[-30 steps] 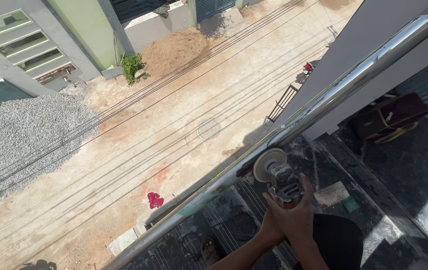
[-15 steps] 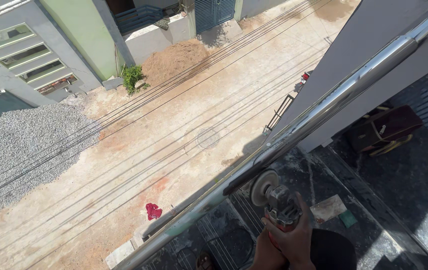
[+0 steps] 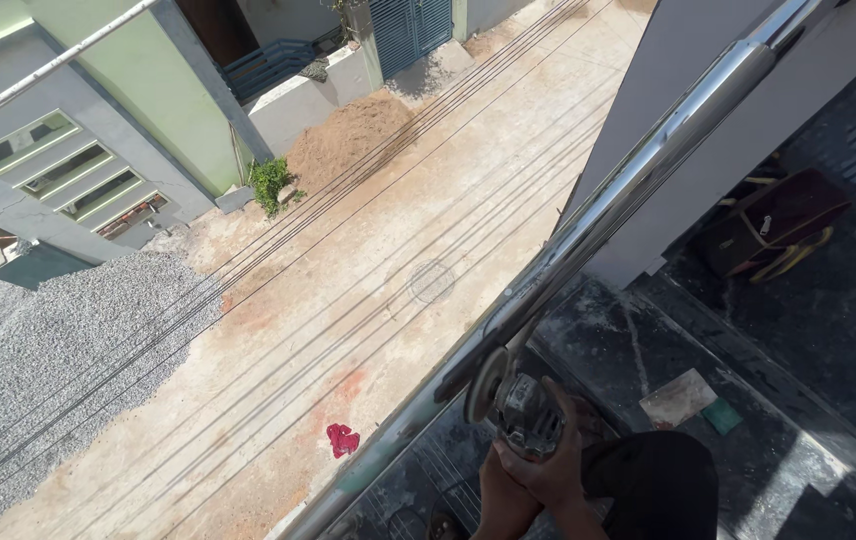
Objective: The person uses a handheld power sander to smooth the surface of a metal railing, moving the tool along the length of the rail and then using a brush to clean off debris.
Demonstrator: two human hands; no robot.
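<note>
Against the underside of the shiny steel handrail (image 3: 648,165), both hands (image 3: 538,470) grip an angle grinder (image 3: 523,405) (left and right overlap, hard to separate), disc (image 3: 485,383) edge-on so it meets the metal squarely.

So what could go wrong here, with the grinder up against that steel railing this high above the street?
The angle grinder works right at the shiny railing, so its disc could catch and kick back into the hands. Anything dropped past the rail would probably fall to the street below, past the overhead wires.
</note>
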